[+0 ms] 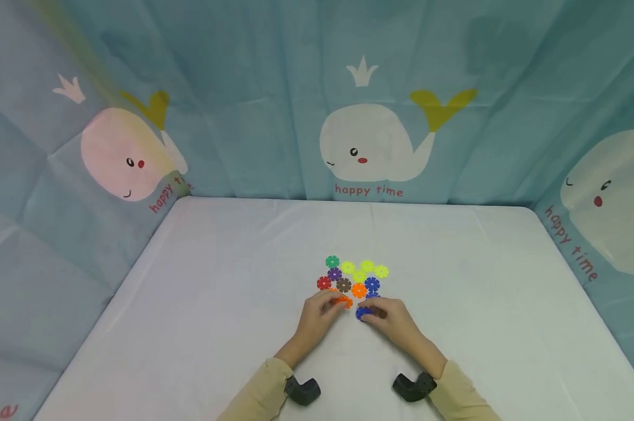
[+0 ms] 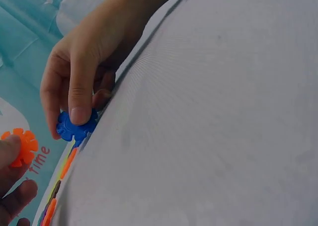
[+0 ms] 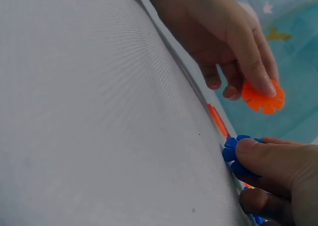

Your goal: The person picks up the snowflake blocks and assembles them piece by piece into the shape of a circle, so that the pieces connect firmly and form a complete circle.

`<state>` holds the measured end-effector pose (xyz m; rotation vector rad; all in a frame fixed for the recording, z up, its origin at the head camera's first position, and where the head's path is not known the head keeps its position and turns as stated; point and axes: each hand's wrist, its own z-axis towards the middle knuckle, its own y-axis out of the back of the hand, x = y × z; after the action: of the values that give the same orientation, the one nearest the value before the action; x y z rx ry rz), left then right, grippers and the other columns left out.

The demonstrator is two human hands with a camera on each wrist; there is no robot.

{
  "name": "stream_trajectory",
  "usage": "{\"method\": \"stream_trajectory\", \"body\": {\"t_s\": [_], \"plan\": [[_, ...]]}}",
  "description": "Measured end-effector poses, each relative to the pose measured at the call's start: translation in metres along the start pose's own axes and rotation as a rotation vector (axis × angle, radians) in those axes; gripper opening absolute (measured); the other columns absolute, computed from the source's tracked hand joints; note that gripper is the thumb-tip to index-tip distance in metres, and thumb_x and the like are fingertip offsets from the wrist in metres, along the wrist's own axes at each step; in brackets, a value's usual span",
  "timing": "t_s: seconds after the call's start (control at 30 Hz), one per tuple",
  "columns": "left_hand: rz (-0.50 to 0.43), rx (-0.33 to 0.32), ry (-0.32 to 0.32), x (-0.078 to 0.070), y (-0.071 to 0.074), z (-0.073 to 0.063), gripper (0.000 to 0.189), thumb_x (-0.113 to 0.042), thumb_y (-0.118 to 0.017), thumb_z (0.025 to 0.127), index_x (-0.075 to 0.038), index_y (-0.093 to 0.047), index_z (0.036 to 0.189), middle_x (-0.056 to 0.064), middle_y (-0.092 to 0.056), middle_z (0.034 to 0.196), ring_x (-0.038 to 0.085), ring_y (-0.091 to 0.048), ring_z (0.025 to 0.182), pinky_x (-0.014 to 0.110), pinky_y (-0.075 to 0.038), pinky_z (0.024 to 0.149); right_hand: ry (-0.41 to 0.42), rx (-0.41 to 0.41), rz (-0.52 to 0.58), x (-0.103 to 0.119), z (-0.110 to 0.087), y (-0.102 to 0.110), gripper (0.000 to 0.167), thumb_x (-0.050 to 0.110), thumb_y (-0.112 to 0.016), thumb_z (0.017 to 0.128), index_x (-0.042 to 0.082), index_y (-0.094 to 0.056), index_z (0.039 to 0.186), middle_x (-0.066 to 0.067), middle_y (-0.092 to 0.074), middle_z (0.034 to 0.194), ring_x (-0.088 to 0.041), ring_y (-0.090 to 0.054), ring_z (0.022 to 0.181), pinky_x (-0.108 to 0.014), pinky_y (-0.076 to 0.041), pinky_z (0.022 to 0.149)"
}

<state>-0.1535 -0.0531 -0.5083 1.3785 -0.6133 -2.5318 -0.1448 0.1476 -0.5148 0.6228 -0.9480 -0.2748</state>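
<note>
My left hand (image 1: 317,311) pinches an orange interlocking plastic disc (image 3: 264,98), round with notched edges, between thumb and fingers. In the right wrist view that disc is tilted and raised above the tabletop. A blue notched disc (image 2: 77,126) of the same kind is pinched by my right hand (image 1: 396,320), thumb on its face. The hands face each other across a small gap, and the two discs are apart. Just beyond the fingers lie another orange disc (image 1: 359,290), a brown disc (image 1: 343,285) and a blue disc (image 1: 372,284). Further discs are partly hidden by the fingers.
Behind these lie a red disc (image 1: 324,283), a purple disc (image 1: 334,273), a green disc (image 1: 332,261) and several yellow discs (image 1: 367,266). All are on a white-covered table (image 1: 217,263). A blue-green whale-print curtain (image 1: 275,140) borders its back and sides.
</note>
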Motion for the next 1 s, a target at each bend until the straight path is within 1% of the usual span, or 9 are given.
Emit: {"method": "stream_trajectory", "body": {"t_s": [0.1,0.2,0.33,0.4,0.5,0.6,0.7,0.87,1.0], "plan": [[0.015,0.018,-0.006,0.000,0.000,-0.001,0.011,-0.012,-0.067,0.080,-0.008,-0.066,0.090,-0.005,-0.059,0.078,0.008,-0.047,0.067,0.024,-0.039,0.061,-0.009,-0.017,0.035,0.001,-0.001,0.000,0.019,0.006,-0.072,0.074,0.008,-0.068,0.092,0.003,-0.064,0.080,-0.004,-0.049,0.060,-0.022,-0.044,0.054],[0.018,0.029,-0.014,-0.001,-0.001,-0.001,0.010,-0.012,-0.067,0.080,-0.009,-0.065,0.089,-0.006,-0.057,0.076,0.008,-0.047,0.066,0.024,-0.039,0.061,-0.055,-0.033,0.060,0.003,-0.001,0.000,0.016,0.007,-0.072,0.074,0.006,-0.067,0.090,0.004,-0.061,0.073,-0.003,-0.047,0.056,-0.021,-0.042,0.050],[0.000,0.030,-0.017,-0.001,-0.001,-0.001,0.008,-0.011,-0.066,0.081,-0.008,-0.065,0.089,-0.005,-0.057,0.077,0.008,-0.047,0.066,0.024,-0.039,0.060,-0.202,-0.057,0.151,0.005,0.001,0.001,0.015,0.010,-0.071,0.076,0.004,-0.061,0.085,0.005,-0.054,0.060,-0.003,-0.044,0.043,-0.022,-0.039,0.039],[-0.002,0.031,-0.014,-0.002,-0.001,0.000,0.008,-0.011,-0.066,0.081,-0.009,-0.065,0.089,-0.005,-0.058,0.078,0.008,-0.048,0.067,0.024,-0.040,0.060,-0.278,-0.062,0.222,0.005,0.001,0.001,0.017,0.012,-0.070,0.077,0.003,-0.059,0.084,0.004,-0.052,0.056,-0.004,-0.042,0.037,-0.023,-0.038,0.035],[-0.019,0.036,-0.020,-0.002,-0.001,0.000,0.009,-0.010,-0.066,0.081,-0.008,-0.065,0.089,-0.004,-0.059,0.079,0.009,-0.049,0.068,0.024,-0.041,0.062,-0.349,-0.066,0.336,0.007,0.002,0.002,0.017,0.013,-0.068,0.079,0.001,-0.056,0.085,-0.001,-0.052,0.052,-0.008,-0.042,0.033,-0.024,-0.036,0.032],[-0.043,0.043,-0.042,-0.003,-0.001,0.001,0.009,-0.009,-0.066,0.081,-0.007,-0.065,0.089,-0.003,-0.060,0.080,0.010,-0.050,0.068,0.023,-0.041,0.061,-0.371,-0.073,0.479,0.011,0.004,0.005,0.013,0.005,-0.063,0.082,-0.003,-0.054,0.086,-0.012,-0.052,0.053,-0.013,-0.043,0.033,-0.026,-0.036,0.032],[-0.042,0.030,-0.059,-0.002,-0.002,0.001,0.008,-0.008,-0.066,0.081,-0.007,-0.065,0.089,-0.003,-0.060,0.080,0.011,-0.049,0.067,0.022,-0.041,0.059,-0.382,-0.077,0.556,0.020,0.007,0.009,0.009,-0.002,-0.059,0.084,-0.008,-0.053,0.088,-0.022,-0.053,0.057,-0.015,-0.042,0.035,-0.024,-0.036,0.033],[-0.029,0.007,-0.037,-0.001,-0.003,0.000,0.009,-0.007,-0.066,0.080,-0.007,-0.065,0.089,-0.004,-0.060,0.080,0.009,-0.050,0.068,0.022,-0.041,0.060,-0.420,-0.074,0.537,0.031,0.010,0.015,0.012,-0.003,-0.057,0.085,-0.010,-0.056,0.094,-0.026,-0.053,0.063,-0.011,-0.040,0.040,-0.018,-0.032,0.037],[-0.041,0.004,-0.031,-0.002,-0.003,0.000,0.009,-0.007,-0.066,0.080,-0.007,-0.065,0.089,-0.002,-0.062,0.081,0.010,-0.052,0.070,0.024,-0.043,0.063,-0.391,-0.055,0.551,0.035,0.010,0.017,0.017,-0.005,-0.054,0.086,-0.013,-0.054,0.101,-0.028,-0.053,0.067,-0.010,-0.040,0.040,-0.018,-0.033,0.037]]}}
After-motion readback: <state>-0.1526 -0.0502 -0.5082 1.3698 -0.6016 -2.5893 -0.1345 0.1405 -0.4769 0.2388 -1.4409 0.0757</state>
